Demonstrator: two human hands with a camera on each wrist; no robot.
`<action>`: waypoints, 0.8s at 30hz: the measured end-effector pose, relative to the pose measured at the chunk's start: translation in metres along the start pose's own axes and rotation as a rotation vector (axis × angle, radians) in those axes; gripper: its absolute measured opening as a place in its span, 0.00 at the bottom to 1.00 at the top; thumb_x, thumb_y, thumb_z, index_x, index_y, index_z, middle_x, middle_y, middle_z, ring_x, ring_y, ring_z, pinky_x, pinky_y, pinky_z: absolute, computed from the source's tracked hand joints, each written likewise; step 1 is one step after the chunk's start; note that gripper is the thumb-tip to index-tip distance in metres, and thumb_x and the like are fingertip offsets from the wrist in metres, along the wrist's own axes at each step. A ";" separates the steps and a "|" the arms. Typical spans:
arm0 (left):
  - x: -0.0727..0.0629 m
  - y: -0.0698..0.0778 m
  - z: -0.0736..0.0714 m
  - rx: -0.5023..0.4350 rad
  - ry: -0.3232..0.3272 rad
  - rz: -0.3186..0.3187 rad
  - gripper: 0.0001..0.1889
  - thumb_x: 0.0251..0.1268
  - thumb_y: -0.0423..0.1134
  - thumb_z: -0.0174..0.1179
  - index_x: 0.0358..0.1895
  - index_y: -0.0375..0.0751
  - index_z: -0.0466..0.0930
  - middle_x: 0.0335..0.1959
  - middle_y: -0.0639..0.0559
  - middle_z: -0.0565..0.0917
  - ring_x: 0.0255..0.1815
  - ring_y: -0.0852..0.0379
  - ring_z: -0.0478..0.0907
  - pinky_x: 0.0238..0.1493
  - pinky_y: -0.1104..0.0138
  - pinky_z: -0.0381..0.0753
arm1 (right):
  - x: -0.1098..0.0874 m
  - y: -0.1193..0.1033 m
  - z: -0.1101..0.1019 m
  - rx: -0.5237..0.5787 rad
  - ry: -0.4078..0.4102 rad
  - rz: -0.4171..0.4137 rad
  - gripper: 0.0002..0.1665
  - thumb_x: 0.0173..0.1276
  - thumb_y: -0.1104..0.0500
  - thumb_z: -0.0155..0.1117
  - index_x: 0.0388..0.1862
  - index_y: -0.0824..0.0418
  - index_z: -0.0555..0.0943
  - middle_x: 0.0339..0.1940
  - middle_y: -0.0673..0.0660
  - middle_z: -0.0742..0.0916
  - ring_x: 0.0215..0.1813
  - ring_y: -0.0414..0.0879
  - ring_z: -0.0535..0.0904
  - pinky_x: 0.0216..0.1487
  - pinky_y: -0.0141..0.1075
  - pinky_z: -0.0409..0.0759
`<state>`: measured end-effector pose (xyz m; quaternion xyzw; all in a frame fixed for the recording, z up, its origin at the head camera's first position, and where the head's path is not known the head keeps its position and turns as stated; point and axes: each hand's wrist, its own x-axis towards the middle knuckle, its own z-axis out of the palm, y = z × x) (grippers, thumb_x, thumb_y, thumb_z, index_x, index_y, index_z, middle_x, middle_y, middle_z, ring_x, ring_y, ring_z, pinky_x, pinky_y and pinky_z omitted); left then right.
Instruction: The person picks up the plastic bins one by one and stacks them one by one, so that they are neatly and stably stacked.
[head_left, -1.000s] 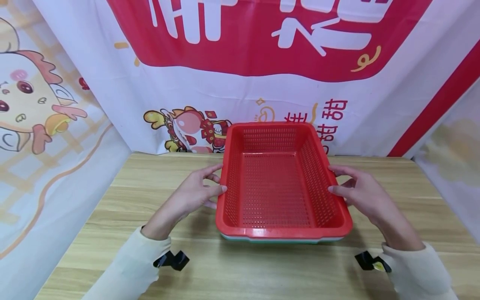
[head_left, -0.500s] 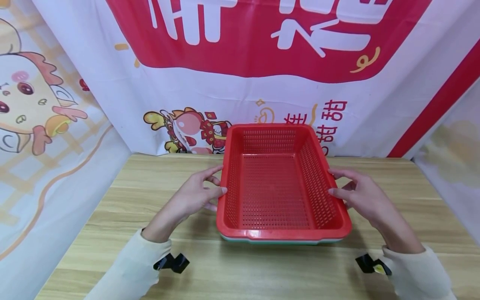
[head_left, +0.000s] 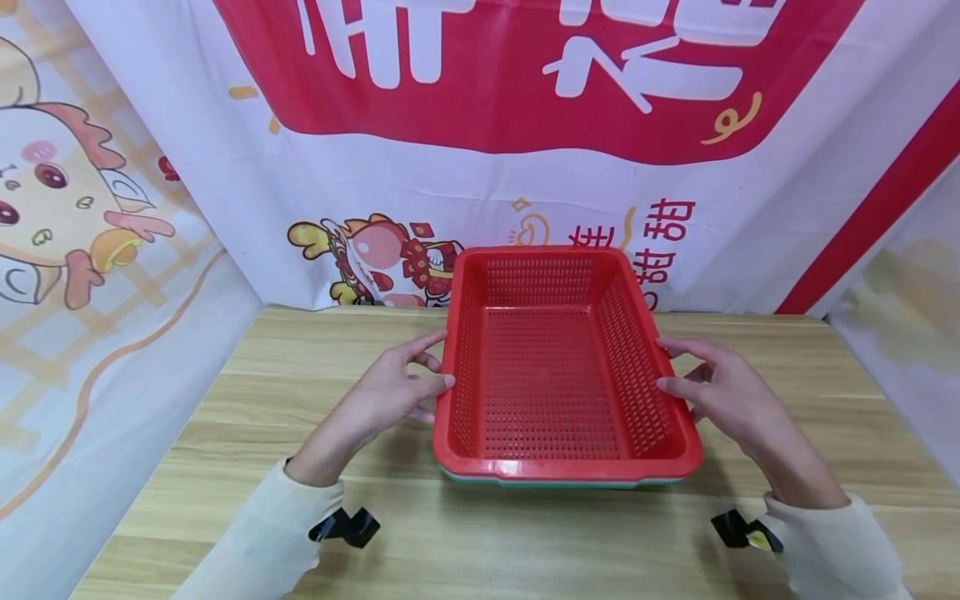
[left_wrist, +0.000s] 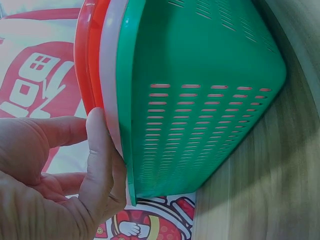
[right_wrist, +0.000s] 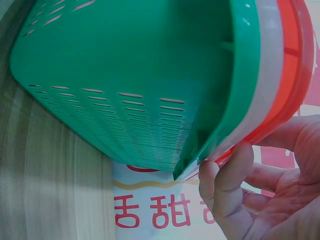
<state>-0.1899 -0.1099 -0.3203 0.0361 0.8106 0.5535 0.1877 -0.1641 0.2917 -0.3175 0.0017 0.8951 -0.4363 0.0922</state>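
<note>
Near the middle of the table, a red plastic basket [head_left: 570, 469] with slotted walls is nested on top of a white basket [left_wrist: 110, 55] and a green basket [left_wrist: 225, 55]. My left hand [head_left: 393, 385] pinches the left side of the red rim, thumb on top and fingers beneath. On the opposite side my right hand [head_left: 723, 387] holds the rim in the same way. Both wrist views show the fingers close against the stacked rims; whether they also grip the lower rims I cannot tell. Nothing lies inside the red basket.
The stack stands on a light wood-grain table [head_left: 300, 350]. Behind it hangs a white and red printed cloth [head_left: 495, 192], and another patterned cloth [head_left: 97, 350] covers the left side. Small black wrist mounts [head_left: 348, 527] sit on both sleeves.
</note>
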 end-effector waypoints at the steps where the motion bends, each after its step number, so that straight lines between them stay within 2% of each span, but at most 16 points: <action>1: 0.000 0.000 0.000 -0.003 -0.002 0.000 0.40 0.77 0.35 0.65 0.87 0.49 0.59 0.61 0.36 0.76 0.38 0.51 0.92 0.41 0.56 0.95 | 0.000 0.000 0.000 0.002 0.000 0.001 0.43 0.77 0.56 0.70 0.85 0.63 0.66 0.67 0.71 0.81 0.43 0.50 0.88 0.39 0.38 0.93; 7: 0.000 -0.002 0.001 -0.010 0.001 -0.001 0.39 0.77 0.36 0.65 0.87 0.50 0.59 0.61 0.36 0.76 0.37 0.51 0.92 0.41 0.56 0.94 | 0.000 0.001 0.000 -0.001 0.005 0.006 0.43 0.76 0.55 0.70 0.85 0.63 0.65 0.70 0.70 0.78 0.44 0.51 0.87 0.39 0.37 0.92; 12: -0.002 -0.005 -0.001 0.007 -0.007 0.026 0.39 0.78 0.37 0.65 0.87 0.49 0.59 0.62 0.36 0.77 0.41 0.50 0.92 0.44 0.55 0.95 | 0.000 0.003 0.001 -0.013 0.012 0.007 0.43 0.76 0.55 0.70 0.85 0.63 0.65 0.70 0.70 0.78 0.45 0.51 0.87 0.40 0.36 0.92; 19: -0.007 -0.009 -0.005 0.065 -0.009 0.088 0.38 0.76 0.39 0.66 0.85 0.46 0.62 0.63 0.36 0.78 0.43 0.53 0.90 0.44 0.55 0.95 | 0.000 0.005 0.002 -0.052 0.034 -0.030 0.42 0.77 0.55 0.69 0.84 0.63 0.66 0.67 0.69 0.81 0.46 0.51 0.86 0.40 0.34 0.91; 24: -0.010 -0.013 -0.005 0.111 0.003 0.107 0.36 0.77 0.43 0.65 0.84 0.46 0.65 0.64 0.37 0.79 0.44 0.52 0.89 0.44 0.53 0.95 | 0.000 0.006 0.000 -0.086 0.058 -0.085 0.39 0.79 0.55 0.68 0.83 0.64 0.67 0.69 0.70 0.79 0.48 0.52 0.86 0.38 0.33 0.91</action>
